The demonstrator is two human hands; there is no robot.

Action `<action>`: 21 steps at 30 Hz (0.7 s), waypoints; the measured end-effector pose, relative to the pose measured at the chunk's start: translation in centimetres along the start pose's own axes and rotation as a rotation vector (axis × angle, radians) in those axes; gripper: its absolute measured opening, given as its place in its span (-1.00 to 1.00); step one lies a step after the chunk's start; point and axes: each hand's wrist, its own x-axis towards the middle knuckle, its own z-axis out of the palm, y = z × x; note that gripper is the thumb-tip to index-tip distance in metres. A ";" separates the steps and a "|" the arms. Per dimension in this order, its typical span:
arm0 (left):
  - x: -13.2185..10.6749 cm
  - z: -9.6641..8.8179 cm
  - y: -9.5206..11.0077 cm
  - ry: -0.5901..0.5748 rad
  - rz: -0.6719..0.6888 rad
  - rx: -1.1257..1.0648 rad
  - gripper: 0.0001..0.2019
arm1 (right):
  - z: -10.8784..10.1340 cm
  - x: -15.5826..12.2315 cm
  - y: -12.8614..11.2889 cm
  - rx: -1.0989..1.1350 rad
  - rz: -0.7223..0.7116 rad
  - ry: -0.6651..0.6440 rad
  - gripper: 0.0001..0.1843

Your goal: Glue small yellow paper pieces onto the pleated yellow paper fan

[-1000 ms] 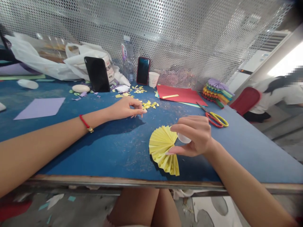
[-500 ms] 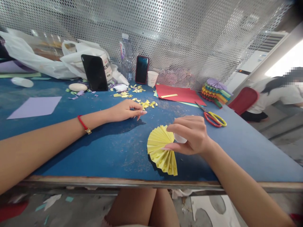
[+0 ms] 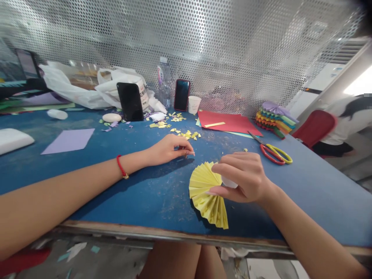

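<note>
**Gripping a small white object (image 3: 228, 182) over the yellow pleated fan (image 3: 205, 192)**

Right hand (image 3: 244, 176) is closing around the small white object, fingers curling over it, only a bit of it showing; cannot tell what it is. The thumb is lying along the fan's gathered centre and touching it. The fan is lying flat on the blue table (image 3: 145, 193), near the front edge and right of centre, with its pleats spreading left and toward the near side.

Left hand (image 3: 170, 149) is resting on the table just left of and beyond the fan, apart from it. Its fingers are bunching narrow with the tips down on the surface; cannot tell if they are pinching anything. A red bracelet (image 3: 121, 170) is sitting on that wrist.

Yellow paper scraps (image 3: 188, 134) are lying just beyond the left hand. Red-and-yellow scissors (image 3: 274, 154) are lying right of the right hand, well apart from it. A red sheet (image 3: 229, 122) is lying farther back, with a stack of coloured fans (image 3: 273, 116) to its right. A purple sheet (image 3: 69, 140) is lying at far left. A black phone (image 3: 130, 101), a red-cased phone (image 3: 181, 95), a paper cup (image 3: 193, 104) and a water bottle (image 3: 164, 81) are standing along the far mesh screen (image 3: 232, 46). White plastic bags (image 3: 87, 89) are slumping at far left. Another person (image 3: 345, 120) is sitting at far right, on a red chair (image 3: 315, 126).
</note>
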 end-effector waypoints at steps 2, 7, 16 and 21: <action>0.0 0.1 -0.2 0.021 0.008 0.021 -0.78 | 0.0 0.1 -0.1 -0.006 -0.001 0.007 -0.50; -0.1 0.5 -0.6 -0.028 0.102 0.100 -0.76 | 0.1 0.1 -0.2 0.000 -0.005 0.012 -0.50; -0.8 -1.2 1.9 0.114 0.221 0.505 -0.71 | -0.4 0.8 -1.0 -0.006 -0.054 0.051 -0.48; -0.6 -0.6 2.7 0.243 0.105 0.499 -0.73 | -1.0 0.3 -0.6 -0.074 -0.048 0.100 -0.54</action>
